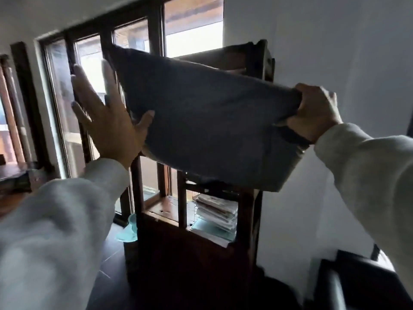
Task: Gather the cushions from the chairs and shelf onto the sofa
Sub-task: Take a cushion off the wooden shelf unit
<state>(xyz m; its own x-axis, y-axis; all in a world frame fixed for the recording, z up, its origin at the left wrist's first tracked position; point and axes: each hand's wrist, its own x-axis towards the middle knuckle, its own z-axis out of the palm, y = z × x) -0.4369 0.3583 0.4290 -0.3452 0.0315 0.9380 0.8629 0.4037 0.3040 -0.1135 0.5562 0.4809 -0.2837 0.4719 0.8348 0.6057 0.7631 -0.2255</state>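
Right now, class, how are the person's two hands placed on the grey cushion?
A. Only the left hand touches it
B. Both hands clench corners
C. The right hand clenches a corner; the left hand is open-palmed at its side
C: the right hand bunches the grey cushion corner in a closed grip, while the left hand is spread flat at its edge.

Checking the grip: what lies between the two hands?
Head view: the grey fabric cushion spans between them, right hand pinching a corner, open left hand against its edge.

Grey-blue square cushion (pixel 201 121), tilted, raised before the dark wooden shelf (pixel 252 211), one corner pinched
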